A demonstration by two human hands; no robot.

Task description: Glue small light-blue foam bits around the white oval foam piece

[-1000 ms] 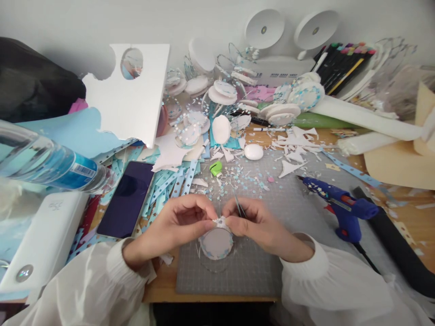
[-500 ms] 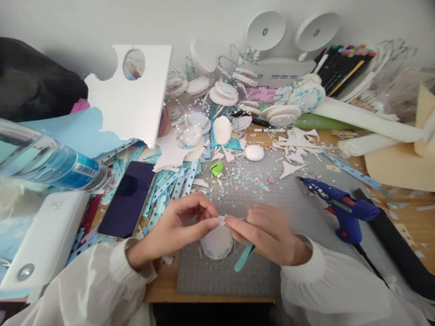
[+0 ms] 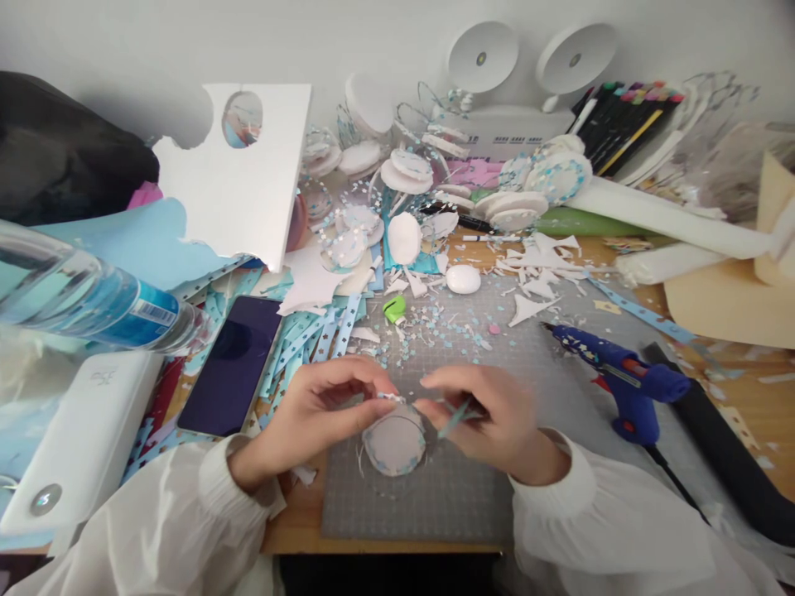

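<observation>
My left hand pinches a small white-and-blue piece between thumb and forefinger. Just below it is a white foam disc with pale blue bits around its edge and thin wire looped about it. Whether the pinched piece is joined to the disc I cannot tell. My right hand, partly smeared by motion, holds teal tweezers across its fingers. Its thumb and forefinger are apart, close to the piece's right end. Under both hands lies a grey cutting mat.
A blue glue gun lies at right. To the left are a phone, a power bank and a tilted water bottle. A green cap-like thing sits among paper bits. Decorated discs crowd the back.
The tweezers have swung around in my right hand, from upward to downward to lying across the fingers. My right thumb and forefinger have come off the small piece; my left hand keeps its pinch.
</observation>
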